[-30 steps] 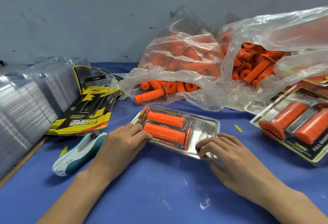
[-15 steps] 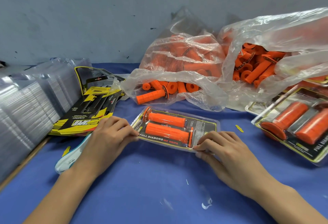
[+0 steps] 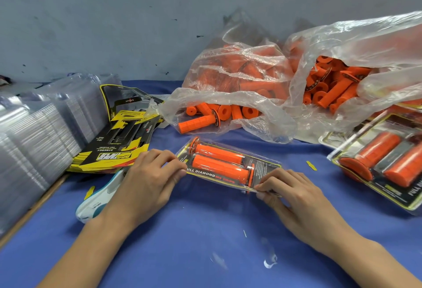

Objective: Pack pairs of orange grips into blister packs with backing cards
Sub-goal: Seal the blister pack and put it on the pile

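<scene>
Right now the blister pack [image 3: 262, 174] lies on the blue cloth [image 3: 205, 230] in the middle, directly between the two hands. Its long axis runs from far left to near right, and two orange grips [image 3: 219, 166] lie side by side inside along that same line, over the printed backing card [image 3: 266, 165]. The left hand [image 3: 146, 180] has its fingers curled at the pack's left end, thumb and fingertips pinching the edge. The right hand [image 3: 294, 194] pinches the near right corner the same way, fingertips bent onto the clear plastic. Each hand sits at its own end, so neither needs to reach. What looks like a stapler [image 3: 98, 203] lies near left, partly hidden by the left wrist, so the left hand is the closer one if the edges are to be fastened next, while the right hand could steady the pack.
</scene>
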Available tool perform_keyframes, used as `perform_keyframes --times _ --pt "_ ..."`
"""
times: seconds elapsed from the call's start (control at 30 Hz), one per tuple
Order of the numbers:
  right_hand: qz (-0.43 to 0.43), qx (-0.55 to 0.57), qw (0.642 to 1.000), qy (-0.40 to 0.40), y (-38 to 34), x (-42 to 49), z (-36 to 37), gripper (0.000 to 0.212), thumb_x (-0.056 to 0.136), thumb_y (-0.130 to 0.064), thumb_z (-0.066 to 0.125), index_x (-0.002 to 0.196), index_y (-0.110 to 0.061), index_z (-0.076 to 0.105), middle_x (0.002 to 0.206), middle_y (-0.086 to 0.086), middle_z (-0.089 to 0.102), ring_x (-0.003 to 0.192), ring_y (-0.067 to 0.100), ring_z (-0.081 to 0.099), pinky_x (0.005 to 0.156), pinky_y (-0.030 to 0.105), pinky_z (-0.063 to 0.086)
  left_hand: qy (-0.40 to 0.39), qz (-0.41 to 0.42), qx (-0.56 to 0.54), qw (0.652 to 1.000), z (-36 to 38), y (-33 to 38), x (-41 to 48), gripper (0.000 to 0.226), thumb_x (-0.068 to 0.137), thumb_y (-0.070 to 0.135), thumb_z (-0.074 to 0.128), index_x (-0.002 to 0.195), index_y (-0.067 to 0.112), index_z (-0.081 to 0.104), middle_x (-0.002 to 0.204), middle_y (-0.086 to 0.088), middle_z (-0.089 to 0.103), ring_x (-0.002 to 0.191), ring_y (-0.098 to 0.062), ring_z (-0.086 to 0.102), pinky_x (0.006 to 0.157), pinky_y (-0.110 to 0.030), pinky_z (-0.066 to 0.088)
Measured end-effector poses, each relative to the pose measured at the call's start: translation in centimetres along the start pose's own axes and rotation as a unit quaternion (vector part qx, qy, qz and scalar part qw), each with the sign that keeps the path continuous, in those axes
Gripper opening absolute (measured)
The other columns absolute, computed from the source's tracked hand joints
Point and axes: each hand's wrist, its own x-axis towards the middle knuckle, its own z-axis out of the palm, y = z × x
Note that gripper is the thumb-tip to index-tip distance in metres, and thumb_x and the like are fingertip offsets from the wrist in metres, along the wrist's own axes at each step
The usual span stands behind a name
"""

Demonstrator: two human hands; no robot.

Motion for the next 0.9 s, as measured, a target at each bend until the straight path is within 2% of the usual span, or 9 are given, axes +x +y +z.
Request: perform_keyframes --times 0.2,0.33,0.4,0.53,0.63,0.8,0.9 --pt "-0.004 0.008 1.0 0.001 -0.3 0.3 0.2 0.017 0.1 -0.042 0.045 0.096 -0.031 0.057 0.098 -0.017 0.055 0.085 0.016 0.057 0.073 0.034 0.048 -0.016 0.065 -0.017 0.998 0.9 3.2 0.5 0.026 0.096 0.04 0.054 0.098 0.019 0.07 0.095 0.004 0.063 0.085 -0.02 0.061 0.076 -0.035 0.049" --pt "-0.014 -0.01 1.0 -0.007 -0.7 0.6 0.3 0.019 0.1 -0.041 0.046 0.096 -0.029 0.06 0.097 -0.015 0.055 0.084 0.017 0.056 0.074 0.034 0.047 0.012 0.086 -0.006 0.996 2.0 5.9 1.1 0.004 0.092 0.02 0.066 0.092 0.017 0.068 0.088 0.002 0.061 0.077 -0.022 0.058 0.067 -0.035 0.049" --pt "-0.021 -0.025 0.999 -0.011 -0.7 0.7 0.3 0.02 0.101 -0.041 0.045 0.097 -0.028 0.061 0.098 -0.014 0.056 0.085 0.018 0.057 0.075 0.034 0.047 0.02 0.082 0.002 0.996 2.4 6.8 1.4 0.008 0.087 0.011 0.072 0.089 0.017 0.067 0.086 0.001 0.06 0.074 -0.022 0.056 0.064 -0.035 0.049" --pt "-0.038 -0.045 0.998 -0.015 -0.4 0.7 0.4 0.018 0.101 -0.04 0.047 0.097 -0.029 0.061 0.101 -0.013 0.057 0.088 0.018 0.058 0.08 0.031 0.045 0.018 0.087 0.002 0.996 2.4 6.6 1.5 0.01 0.084 0.011 0.074 0.085 0.017 0.066 0.083 0.001 0.06 0.071 -0.023 0.056 0.061 -0.036 0.049" --pt "-0.06 -0.064 0.996 -0.016 -0.5 0.7 0.6 0.016 0.1 -0.037 0.048 0.096 -0.028 0.061 0.103 -0.012 0.056 0.089 0.018 0.056 0.082 0.028 0.041 0.017 0.08 -0.01 0.997 2.2 6.3 1.3 0.007 0.09 0.019 0.069 0.082 0.019 0.067 0.079 0.003 0.058 0.07 -0.021 0.055 0.061 -0.032 0.045" --pt "-0.082 -0.06 0.994 -0.038 -0.8 0.8 0.7 0.016 0.1 -0.033 0.049 0.098 -0.025 0.062 0.114 -0.011 0.057 0.103 0.014 0.057 0.093 0.027 0.043 0.02 0.07 -0.028 0.997 2.1 6.2 1.0 0.023 0.096 0.028 0.053 0.079 0.019 0.067 0.076 0.004 0.058 0.069 -0.021 0.056 0.058 -0.033 0.047" --pt "-0.081 -0.056 0.994 -0.044 -0.9 0.8 0.6 0.017 0.101 -0.035 0.047 0.098 -0.025 0.061 0.112 -0.011 0.058 0.1 0.012 0.058 0.092 0.025 0.043 0.021 0.065 -0.027 0.997 2.1 6.3 0.9 0.026 0.096 0.03 0.051 0.079 0.019 0.068 0.076 0.004 0.058 0.069 -0.02 0.057 0.057 -0.034 0.048"
